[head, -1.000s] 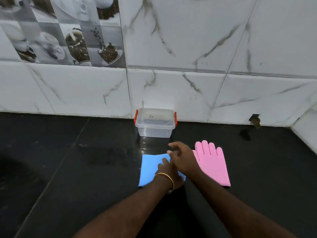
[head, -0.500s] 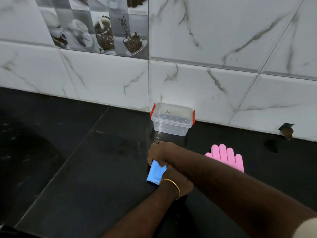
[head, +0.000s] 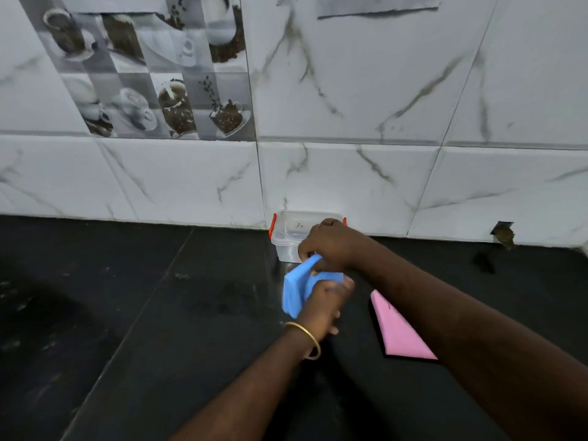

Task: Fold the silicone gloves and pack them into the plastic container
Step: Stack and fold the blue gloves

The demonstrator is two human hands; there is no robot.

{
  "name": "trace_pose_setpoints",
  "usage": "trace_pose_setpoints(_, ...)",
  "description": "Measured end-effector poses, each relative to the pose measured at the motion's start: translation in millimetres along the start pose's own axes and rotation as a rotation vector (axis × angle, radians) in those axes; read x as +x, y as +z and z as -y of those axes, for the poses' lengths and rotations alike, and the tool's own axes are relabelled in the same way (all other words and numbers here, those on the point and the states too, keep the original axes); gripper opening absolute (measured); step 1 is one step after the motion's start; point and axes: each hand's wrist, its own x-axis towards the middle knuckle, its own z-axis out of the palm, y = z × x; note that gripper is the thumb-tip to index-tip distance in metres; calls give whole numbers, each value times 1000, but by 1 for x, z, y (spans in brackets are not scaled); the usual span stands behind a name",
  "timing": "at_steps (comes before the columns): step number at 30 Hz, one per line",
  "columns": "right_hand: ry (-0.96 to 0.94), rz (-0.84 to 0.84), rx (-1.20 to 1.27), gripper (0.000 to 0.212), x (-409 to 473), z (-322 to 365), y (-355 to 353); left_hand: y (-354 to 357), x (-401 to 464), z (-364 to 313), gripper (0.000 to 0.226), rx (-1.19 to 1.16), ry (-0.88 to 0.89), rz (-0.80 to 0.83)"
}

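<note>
blue glove [head: 297, 289] (folded) | long axis upright | 2 hands' fingers [head: 305, 253] gripping it

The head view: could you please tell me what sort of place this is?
Probably a home kitchen: a dark stone countertop, marble-look wall tiles, and a decorative tile printed with coffee cups and beans.

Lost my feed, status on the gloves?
Both hands, left and right, grip blue glove, lifted. Pink glove flat on counter. Container lid on.

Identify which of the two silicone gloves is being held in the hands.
The blue glove: both hands grip it, folded; the pink glove lies untouched on the counter.
</note>
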Motion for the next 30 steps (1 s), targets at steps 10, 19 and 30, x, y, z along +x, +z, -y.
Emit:
trace_pose_setpoints(10, 116, -705, 139, 18, -21, 61, 27, -85, -8, -58, 25, -609, -46, -138)
trace_pose_setpoints(19, 711, -10, 2279, 114, -28, 103, 68, -149, -12, -54, 45, -312, 58, 54)
trace_pose_setpoints(30, 842, -226, 2266, 41, 41, 148, 84, -241, -15, -28, 48, -219, -123, 41)
